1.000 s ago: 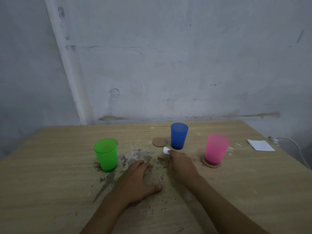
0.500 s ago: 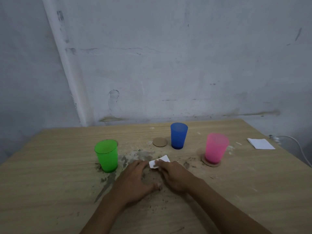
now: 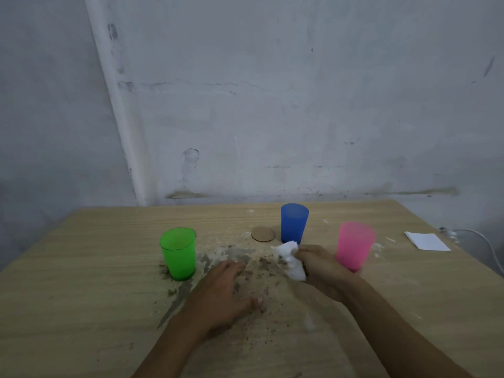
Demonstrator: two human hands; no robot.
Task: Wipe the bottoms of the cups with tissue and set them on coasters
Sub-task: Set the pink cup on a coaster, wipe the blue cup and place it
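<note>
Three plastic cups stand upright on the wooden table (image 3: 81, 309): a green cup (image 3: 178, 253) at the left, a blue cup (image 3: 294, 223) at the back, a pink cup (image 3: 354, 245) at the right. A bare round coaster (image 3: 263, 233) lies just left of the blue cup. My right hand (image 3: 324, 268) is closed on a crumpled white tissue (image 3: 290, 259), in front of the blue cup and beside the pink one. My left hand (image 3: 221, 293) rests flat on the table, fingers spread, holding nothing. The pink cup's base is hidden behind my right hand.
Dark dirt and crumbs (image 3: 245, 257) smear the table between the green cup and my hands. Folded white tissue (image 3: 426, 240) lies at the far right, near a white cable (image 3: 488, 244). A grey wall stands close behind the table.
My right hand drew the tissue back from the blue cup toward me, then lifted it, now bunched up, to the right in front of the blue cup. The left hand stayed put.
</note>
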